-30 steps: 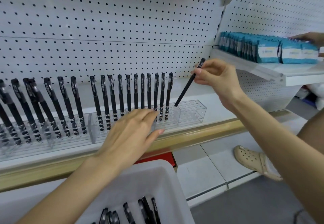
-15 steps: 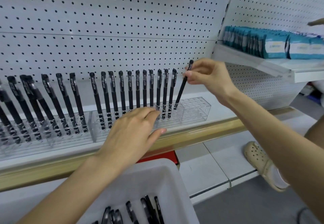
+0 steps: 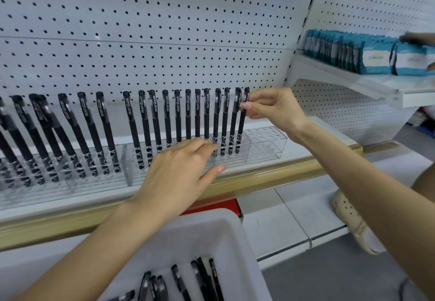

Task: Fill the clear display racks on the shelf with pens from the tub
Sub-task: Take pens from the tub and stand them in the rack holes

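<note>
Clear display racks (image 3: 266, 144) line the shelf and hold a row of upright black pens (image 3: 188, 114). My right hand (image 3: 275, 106) pinches the cap end of the rightmost black pen (image 3: 242, 121), which stands upright in the rack beside the others. My left hand (image 3: 179, 173) rests flat, fingers straight, against the front of the rack. The rack's right end has vacant holes. A white tub (image 3: 235, 234) at the bottom holds several loose black pens (image 3: 202, 282).
A gold-edged shelf lip (image 3: 282, 176) runs below the racks. White pegboard (image 3: 164, 30) backs the shelf. Teal packets (image 3: 353, 51) fill a higher shelf at right, where another person's hand (image 3: 416, 38) reaches. A beige clog (image 3: 350, 220) stands on the floor at right.
My right hand has brought the tilted pen upright and lowered it into the rack beside the last pen. My left hand has stayed on the rack.
</note>
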### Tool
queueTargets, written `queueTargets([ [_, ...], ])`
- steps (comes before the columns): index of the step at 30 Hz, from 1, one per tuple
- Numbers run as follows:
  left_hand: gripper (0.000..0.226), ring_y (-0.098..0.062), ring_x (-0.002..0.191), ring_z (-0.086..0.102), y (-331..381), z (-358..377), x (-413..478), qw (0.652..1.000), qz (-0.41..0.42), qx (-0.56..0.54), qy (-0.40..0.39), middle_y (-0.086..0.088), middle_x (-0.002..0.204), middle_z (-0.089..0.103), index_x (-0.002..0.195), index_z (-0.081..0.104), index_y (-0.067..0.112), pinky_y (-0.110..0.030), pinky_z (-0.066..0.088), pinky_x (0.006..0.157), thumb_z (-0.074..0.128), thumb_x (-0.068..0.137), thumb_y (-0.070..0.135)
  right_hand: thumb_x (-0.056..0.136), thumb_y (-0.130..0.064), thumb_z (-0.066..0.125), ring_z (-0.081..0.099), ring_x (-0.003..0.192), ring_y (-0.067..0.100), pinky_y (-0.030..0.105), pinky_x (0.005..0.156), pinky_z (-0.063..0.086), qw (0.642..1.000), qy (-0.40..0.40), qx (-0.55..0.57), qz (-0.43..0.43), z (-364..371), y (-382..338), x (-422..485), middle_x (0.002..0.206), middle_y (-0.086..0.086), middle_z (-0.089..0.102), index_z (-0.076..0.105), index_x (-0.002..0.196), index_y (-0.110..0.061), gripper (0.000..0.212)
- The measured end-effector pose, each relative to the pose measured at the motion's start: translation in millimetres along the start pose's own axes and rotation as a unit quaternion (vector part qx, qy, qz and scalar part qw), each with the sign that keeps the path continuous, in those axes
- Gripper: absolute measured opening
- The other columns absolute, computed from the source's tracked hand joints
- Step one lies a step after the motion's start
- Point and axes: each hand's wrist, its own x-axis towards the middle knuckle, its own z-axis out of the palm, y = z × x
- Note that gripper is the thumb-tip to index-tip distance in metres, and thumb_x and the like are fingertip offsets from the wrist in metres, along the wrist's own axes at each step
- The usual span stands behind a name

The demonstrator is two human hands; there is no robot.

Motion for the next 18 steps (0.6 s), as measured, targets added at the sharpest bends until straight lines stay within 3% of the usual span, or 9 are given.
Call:
queueTargets([
  [4, 0.053, -0.008, 0.125, 0.048, 0, 0, 1, 1.0, 0.006, -0.007, 0.001, 0.014, 0.138, 0.049, 0.139, 0.046, 0.026, -0.029, 0.044, 0.096, 0.039, 0.094, 0.053, 0.079, -0.013, 0.074, 0.07, 0.073, 0.014, 0.027, 0.076, 0.058, 1.0, 0.002, -0.028, 0.004, -2, -1, -4, 0.088, 0.012, 0.073, 0.068, 0.098, 0.006, 0.028],
  [7, 0.054, -0.006, 0.129, 0.042, 1, -6, 0, 1.0, 0.014, -0.016, -0.004, 0.014, 0.143, 0.043, 0.143, 0.039, 0.025, -0.026, 0.037, 0.103, 0.038, 0.096, 0.052, 0.079, -0.015, 0.075, 0.07, 0.073, 0.011, 0.025, 0.077, 0.058, 0.999, 0.0, -0.051, 0.015, -2, -4, -9, 0.086, 0.009, 0.073, 0.068, 0.102, 0.003, 0.03],
  [10, 0.054, -0.007, 0.13, 0.042, 3, -15, -3, 1.0, 0.022, -0.016, 0.009, 0.012, 0.144, 0.043, 0.144, 0.038, 0.025, -0.025, 0.033, 0.106, 0.038, 0.096, 0.05, 0.08, -0.017, 0.075, 0.07, 0.083, 0.017, 0.032, 0.083, 0.057, 0.996, -0.008, -0.083, 0.032, -6, -9, -17, 0.088, 0.01, 0.073, 0.069, 0.101, -0.006, 0.025],
  [13, 0.054, -0.008, 0.13, 0.042, 4, -25, -9, 0.999, 0.03, -0.009, 0.008, 0.011, 0.144, 0.043, 0.144, 0.037, 0.026, -0.025, 0.032, 0.107, 0.037, 0.097, 0.051, 0.08, -0.027, 0.076, 0.068, 0.092, 0.012, 0.032, 0.089, 0.054, 0.981, -0.019, -0.191, 0.023, -12, -17, -25, 0.096, 0.0, 0.072, 0.07, 0.106, -0.011, 0.031],
  [18, 0.052, -0.009, 0.129, 0.043, 2, -46, -34, 0.999, 0.026, 0.013, -0.023, 0.008, 0.143, 0.044, 0.142, 0.039, 0.024, -0.029, 0.032, 0.108, 0.036, 0.097, 0.05, 0.084, -0.041, 0.068, 0.063, 0.103, 0.013, 0.026, 0.092, 0.047, 0.934, -0.051, -0.354, 0.004, -13, -38, -56, 0.119, 0.001, 0.066, 0.064, 0.12, -0.012, 0.046],
])
